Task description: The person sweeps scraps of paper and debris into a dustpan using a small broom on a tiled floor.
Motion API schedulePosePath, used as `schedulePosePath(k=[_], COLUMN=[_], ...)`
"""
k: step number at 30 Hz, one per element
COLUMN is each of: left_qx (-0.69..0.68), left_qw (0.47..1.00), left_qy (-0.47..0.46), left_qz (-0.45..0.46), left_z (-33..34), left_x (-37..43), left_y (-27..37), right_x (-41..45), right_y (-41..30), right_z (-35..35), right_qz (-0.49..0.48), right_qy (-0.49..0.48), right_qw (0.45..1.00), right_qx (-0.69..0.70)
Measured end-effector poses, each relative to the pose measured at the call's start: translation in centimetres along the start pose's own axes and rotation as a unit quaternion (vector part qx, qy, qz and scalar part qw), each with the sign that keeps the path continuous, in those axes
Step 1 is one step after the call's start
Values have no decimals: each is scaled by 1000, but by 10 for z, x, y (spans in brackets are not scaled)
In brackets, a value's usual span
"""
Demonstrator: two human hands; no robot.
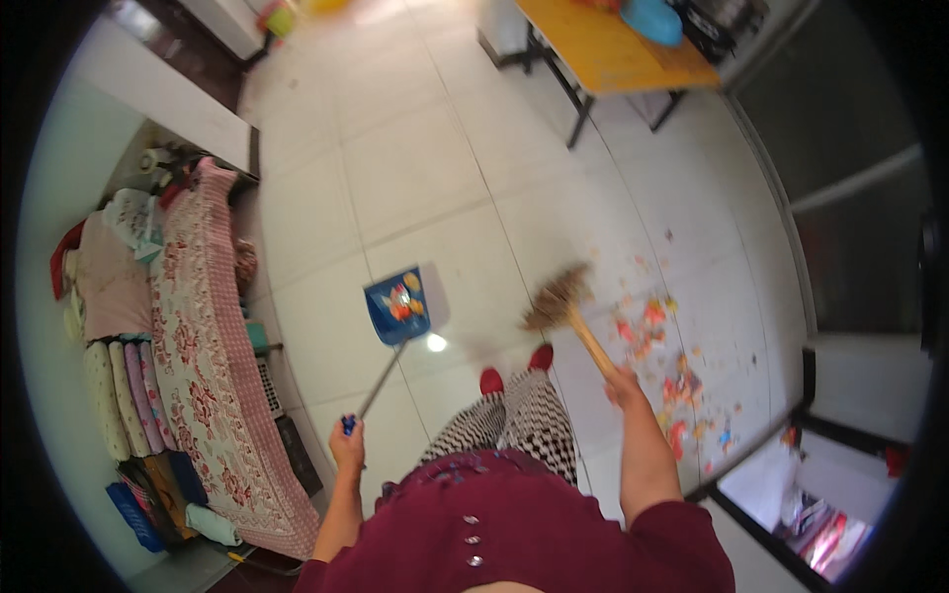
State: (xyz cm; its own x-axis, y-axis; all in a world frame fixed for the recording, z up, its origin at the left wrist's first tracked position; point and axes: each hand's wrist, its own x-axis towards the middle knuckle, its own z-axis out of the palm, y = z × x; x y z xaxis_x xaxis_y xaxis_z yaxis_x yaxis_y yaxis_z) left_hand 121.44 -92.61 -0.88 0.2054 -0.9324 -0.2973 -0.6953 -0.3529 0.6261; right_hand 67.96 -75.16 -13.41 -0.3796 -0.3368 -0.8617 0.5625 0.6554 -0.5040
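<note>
My left hand grips the handle of a long-handled blue dustpan. Several scraps of orange, yellow and white litter lie in its pan, which is at or just above the tiled floor, left of my feet. My right hand is closed around the wooden handle of a broom. The brown, slightly blurred bristles are in front of my red shoes, to the right of the dustpan. Colourful litter is scattered over the tiles to the right of the broom and of my right hand.
Along the left wall stands a bed or bench with a floral cover, bearing folded cloths and a pillow-like bundle. A yellow table with black legs is at the upper right. Glass panels line the right side, and a black-framed shelf stands lower right.
</note>
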Motion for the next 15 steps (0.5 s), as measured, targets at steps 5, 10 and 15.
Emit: schedulePosePath(k=[5, 10, 15], left_qx=[-10, -59, -64], left_qw=[999, 996, 995], left_qy=[18, 37, 60], left_qz=[-25, -48, -39], left_z=[16, 28, 40], left_x=[-9, -11, -5], left_y=[-8, -16, -39], right_x=[-43, -65, -71], right_y=[-17, -39, -71], right_z=[-41, -42, 9], right_qz=[114, 76, -33], right_qy=[181, 179, 20], right_qw=[977, 981, 998], right_qx=[-12, -21, -49])
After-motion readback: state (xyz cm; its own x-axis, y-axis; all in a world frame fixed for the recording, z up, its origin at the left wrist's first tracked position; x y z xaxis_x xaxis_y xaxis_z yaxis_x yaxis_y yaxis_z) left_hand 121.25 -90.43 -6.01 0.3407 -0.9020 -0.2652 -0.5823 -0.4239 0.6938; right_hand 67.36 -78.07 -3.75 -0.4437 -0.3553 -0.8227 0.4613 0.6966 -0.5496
